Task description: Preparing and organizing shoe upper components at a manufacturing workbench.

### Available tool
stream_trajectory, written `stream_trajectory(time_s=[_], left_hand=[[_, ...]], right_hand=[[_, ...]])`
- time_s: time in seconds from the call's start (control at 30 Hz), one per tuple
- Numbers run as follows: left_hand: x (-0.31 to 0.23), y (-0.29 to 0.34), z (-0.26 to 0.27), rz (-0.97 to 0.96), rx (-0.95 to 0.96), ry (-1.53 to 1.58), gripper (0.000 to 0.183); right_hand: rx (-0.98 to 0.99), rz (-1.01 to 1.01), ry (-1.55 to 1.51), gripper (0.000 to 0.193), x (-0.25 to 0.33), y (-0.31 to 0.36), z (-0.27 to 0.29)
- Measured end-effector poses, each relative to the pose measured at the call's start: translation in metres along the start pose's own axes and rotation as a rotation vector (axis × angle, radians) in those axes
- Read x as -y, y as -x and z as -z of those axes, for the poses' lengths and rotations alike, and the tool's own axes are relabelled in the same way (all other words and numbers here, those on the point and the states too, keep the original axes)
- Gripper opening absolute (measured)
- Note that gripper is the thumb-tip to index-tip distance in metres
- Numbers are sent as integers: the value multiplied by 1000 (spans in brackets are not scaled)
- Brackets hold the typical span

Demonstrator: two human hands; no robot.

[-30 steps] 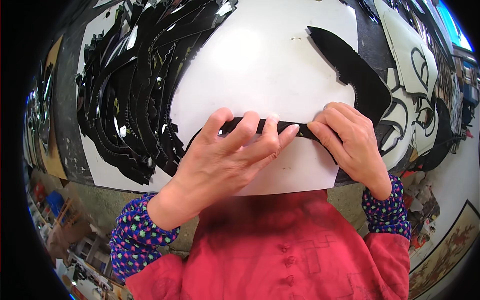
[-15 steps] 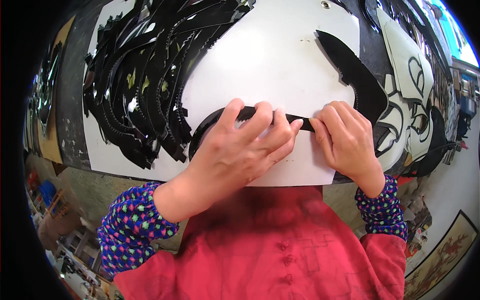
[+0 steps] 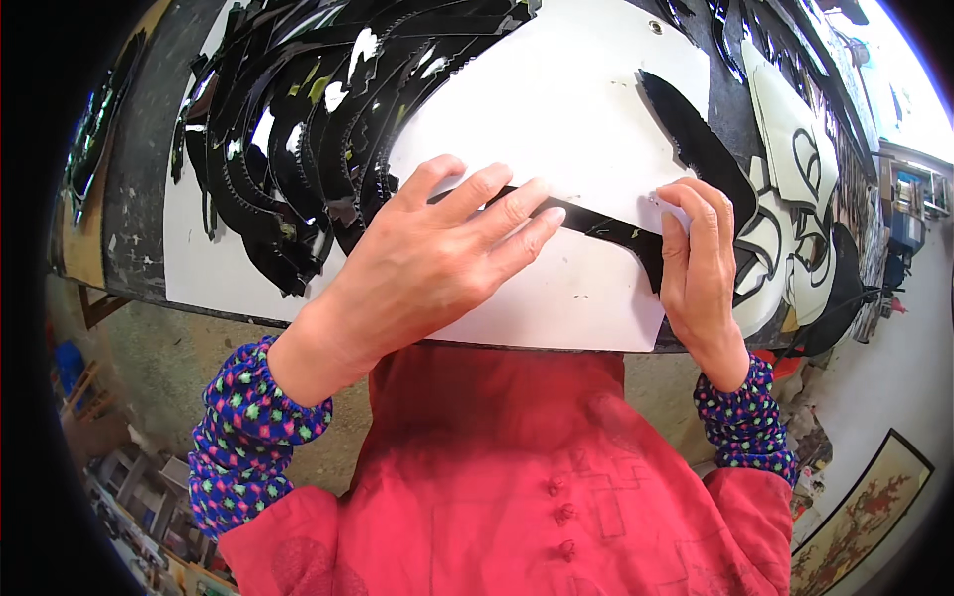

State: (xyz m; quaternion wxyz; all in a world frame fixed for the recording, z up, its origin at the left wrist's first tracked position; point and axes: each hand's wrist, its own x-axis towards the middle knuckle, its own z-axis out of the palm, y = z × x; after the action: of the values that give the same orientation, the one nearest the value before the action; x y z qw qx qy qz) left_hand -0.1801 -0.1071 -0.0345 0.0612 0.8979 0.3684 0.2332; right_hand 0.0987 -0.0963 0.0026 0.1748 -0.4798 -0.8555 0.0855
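A narrow, glossy black strip lies across the white board in front of me, widening and curving down at its right end. My left hand lies over the strip's left part, fingers stretched and spread, pressing on it; much of that part is hidden beneath. At the right end, my right hand has its thumb and bent fingers closed about the strip's edge. Just beyond it rests a wider black curved piece, partly covered by my right fingers.
Overlapping black curved pieces with toothed edges cover the board's left side. Pale pieces with black outlines lie to the right on the dark table. A metal eyelet sits in the board's far corner.
My left fingers have stretched out and shifted slightly left, away from my right hand. More of the strip shows between the hands, and its right end now curves down beside my right hand.
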Motion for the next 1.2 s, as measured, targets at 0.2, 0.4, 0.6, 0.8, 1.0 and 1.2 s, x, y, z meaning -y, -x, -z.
stream_trajectory(time_s=[0.2,0.4,0.6,0.8,1.0,1.2], left_hand=[[5,0,-3,4,19,24,35],[8,1,-7,33,-9,49,30],[14,3,-8,36,-10,77,30],[10,-1,-7,-129,-48,-110,26],[4,-3,-11,-63,-75,-68,28],[4,1,-13,-44,-43,-25,30]], right_hand=[[-75,28,67,39,22,-38,-18],[-39,6,264,56,16,-70,-59],[-52,-55,325,58,12,-70,-67],[-118,-59,274,51,8,-68,-70],[-162,-79,-122,26,3,-74,-50],[-241,-217,-148,21,39,-17,-15]])
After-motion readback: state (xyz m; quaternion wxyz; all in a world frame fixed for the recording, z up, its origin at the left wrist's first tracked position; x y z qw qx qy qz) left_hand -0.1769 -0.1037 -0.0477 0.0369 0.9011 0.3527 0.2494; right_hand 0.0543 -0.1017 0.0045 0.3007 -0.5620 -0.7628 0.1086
